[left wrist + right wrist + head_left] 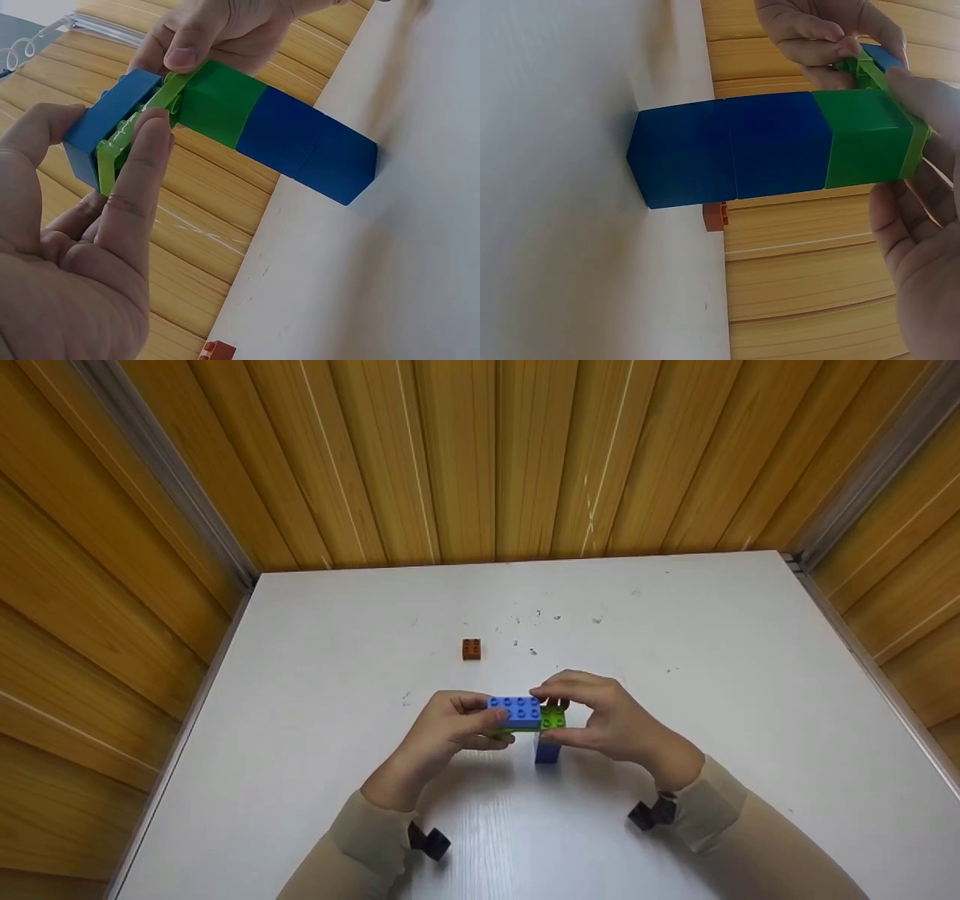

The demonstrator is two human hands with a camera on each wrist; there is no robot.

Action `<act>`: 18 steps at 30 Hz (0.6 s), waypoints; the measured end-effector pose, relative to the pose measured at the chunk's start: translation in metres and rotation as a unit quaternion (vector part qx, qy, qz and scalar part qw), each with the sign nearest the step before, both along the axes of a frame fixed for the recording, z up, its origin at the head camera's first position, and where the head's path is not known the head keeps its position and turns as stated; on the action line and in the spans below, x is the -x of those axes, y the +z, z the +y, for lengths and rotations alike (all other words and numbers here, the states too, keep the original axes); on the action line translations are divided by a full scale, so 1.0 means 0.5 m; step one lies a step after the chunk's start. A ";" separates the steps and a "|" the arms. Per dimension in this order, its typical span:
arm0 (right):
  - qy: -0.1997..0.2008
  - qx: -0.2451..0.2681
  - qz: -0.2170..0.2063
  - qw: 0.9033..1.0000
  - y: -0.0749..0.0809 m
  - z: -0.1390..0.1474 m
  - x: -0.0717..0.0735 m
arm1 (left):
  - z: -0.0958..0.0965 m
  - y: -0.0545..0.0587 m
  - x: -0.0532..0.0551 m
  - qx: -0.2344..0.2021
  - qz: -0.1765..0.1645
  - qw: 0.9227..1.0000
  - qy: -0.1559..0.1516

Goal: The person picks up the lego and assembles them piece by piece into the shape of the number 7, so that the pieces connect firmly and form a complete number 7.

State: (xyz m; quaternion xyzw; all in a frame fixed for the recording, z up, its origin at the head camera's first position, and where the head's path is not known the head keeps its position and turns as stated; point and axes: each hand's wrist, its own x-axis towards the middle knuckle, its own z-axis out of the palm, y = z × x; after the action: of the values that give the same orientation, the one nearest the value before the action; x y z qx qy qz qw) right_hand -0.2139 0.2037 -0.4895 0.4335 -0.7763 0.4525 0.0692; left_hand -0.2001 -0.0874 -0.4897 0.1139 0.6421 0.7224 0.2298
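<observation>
Beige sleeves (pixel 757 832) nearest us, we pinch a blue brick (pixel 523 712) over a light-green plate (pixel 553 718) with our left hand (pixel 450 726) and grip the plate's 3 o'clock end with our right hand (pixel 615 718), atop a green-and-blue tower (pixel 547 751), an orange brick (pixel 471 649) lying towards 11 o'clock.

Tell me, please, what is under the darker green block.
Under the darker green block is an upper blue block, then a lower blue block on the white table. Any studs between them are covered and cannot be seen.
</observation>
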 end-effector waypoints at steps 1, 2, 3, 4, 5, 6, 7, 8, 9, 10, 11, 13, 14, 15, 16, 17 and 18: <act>0.001 0.003 0.003 1.000 -0.001 0.000 0.000 | 0.000 0.001 0.000 0.001 -0.002 1.000 -0.001; 0.002 0.006 0.005 1.000 -0.002 0.000 0.000 | 0.000 0.002 0.000 0.001 -0.003 1.000 -0.001; 0.002 0.009 0.005 1.000 -0.003 -0.001 0.000 | 0.001 0.004 -0.001 0.000 -0.005 1.000 -0.002; 0.003 0.012 0.004 1.000 -0.003 -0.001 0.000 | 0.001 0.005 -0.001 0.000 -0.007 1.000 -0.003; 0.003 0.015 0.003 1.000 -0.003 -0.001 0.001 | 0.001 0.005 -0.001 -0.001 -0.009 1.000 -0.004; 0.002 0.017 0.001 1.000 -0.004 -0.001 0.001 | 0.001 0.006 -0.001 -0.001 -0.009 1.000 -0.005; 0.003 0.019 0.000 1.000 -0.004 -0.001 0.001 | 0.001 0.007 -0.001 -0.002 -0.010 1.000 -0.005; 0.004 0.021 0.000 1.000 -0.005 -0.001 0.001 | 0.000 0.007 -0.001 -0.002 -0.010 1.000 -0.006; 0.005 0.023 -0.002 1.000 -0.006 -0.002 0.001 | 0.000 0.007 -0.001 -0.001 -0.009 1.000 -0.007; 0.006 0.025 -0.003 1.000 -0.006 -0.002 0.001 | 0.000 0.007 -0.001 -0.001 -0.009 1.000 -0.007; 0.007 0.028 -0.003 1.000 -0.007 -0.003 0.001 | -0.001 0.007 -0.001 -0.001 -0.008 1.000 -0.008; 0.010 0.032 -0.003 0.999 -0.008 -0.004 0.001 | -0.002 0.008 -0.001 0.000 -0.008 1.000 -0.009; 0.011 0.034 -0.002 0.999 -0.009 -0.004 0.000 | -0.002 0.008 -0.001 -0.001 -0.008 1.000 -0.010; 0.012 0.037 -0.002 0.999 -0.010 -0.004 0.000 | -0.002 0.008 -0.001 -0.002 -0.009 1.000 -0.011; 0.013 0.038 -0.001 0.999 -0.011 -0.004 0.000 | -0.002 0.009 -0.002 -0.003 -0.010 1.000 -0.011; 0.014 0.038 0.000 0.999 -0.011 -0.004 0.000 | -0.002 0.009 -0.003 -0.004 -0.012 1.000 -0.012; 0.015 0.039 0.000 0.999 -0.012 -0.003 0.000 | -0.002 0.009 -0.003 -0.006 -0.013 1.000 -0.012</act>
State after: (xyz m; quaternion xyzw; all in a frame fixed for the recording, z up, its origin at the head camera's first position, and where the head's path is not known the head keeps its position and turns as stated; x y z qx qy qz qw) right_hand -0.2138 0.2021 -0.4956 0.4419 -0.7517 0.4831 0.0797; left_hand -0.1984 -0.0882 -0.4849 0.1132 0.6335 0.7247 0.2463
